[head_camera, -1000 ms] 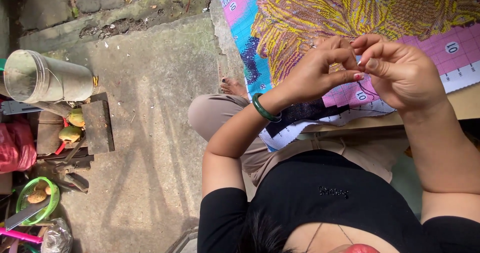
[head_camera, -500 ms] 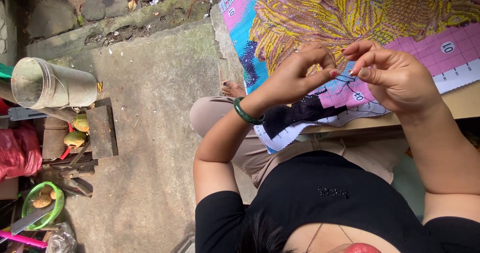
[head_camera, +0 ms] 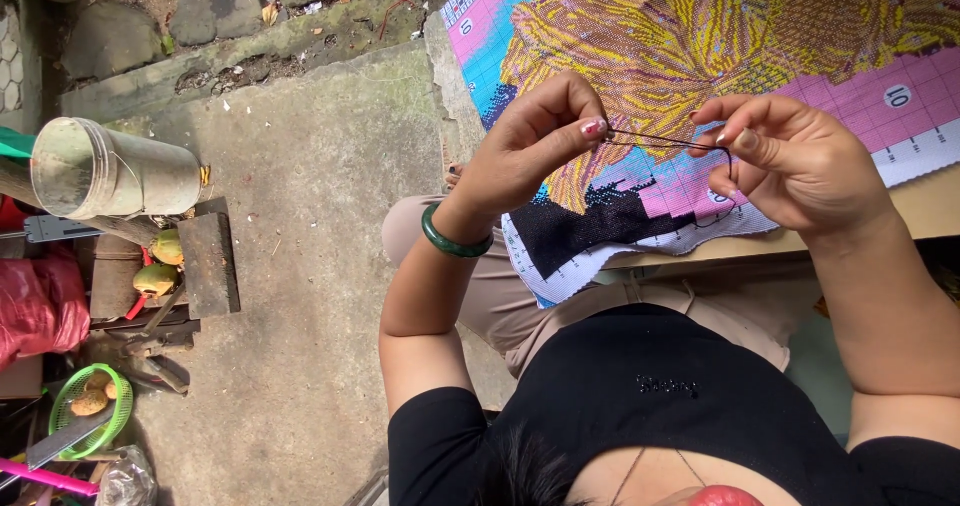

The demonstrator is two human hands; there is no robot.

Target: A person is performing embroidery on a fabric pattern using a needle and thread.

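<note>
Head view, looking down. The left hand (head_camera: 535,151), with a green bangle (head_camera: 452,241) at the wrist, pinches one end of a thin dark thread (head_camera: 660,142) between thumb and forefinger, its grip closed on the strand. The right hand (head_camera: 800,161) pinches the other end in the same narrow grip, so the thread is stretched nearly level between the two hands, above a colourful beaded embroidery canvas (head_camera: 700,36) of yellow, pink and blue that lies on a pale wooden tabletop (head_camera: 930,201). To the left, on the concrete floor (head_camera: 300,266), stands a cluttered area with a tipped translucent plastic jar (head_camera: 110,174) and a green mesh basket (head_camera: 88,406).
</note>
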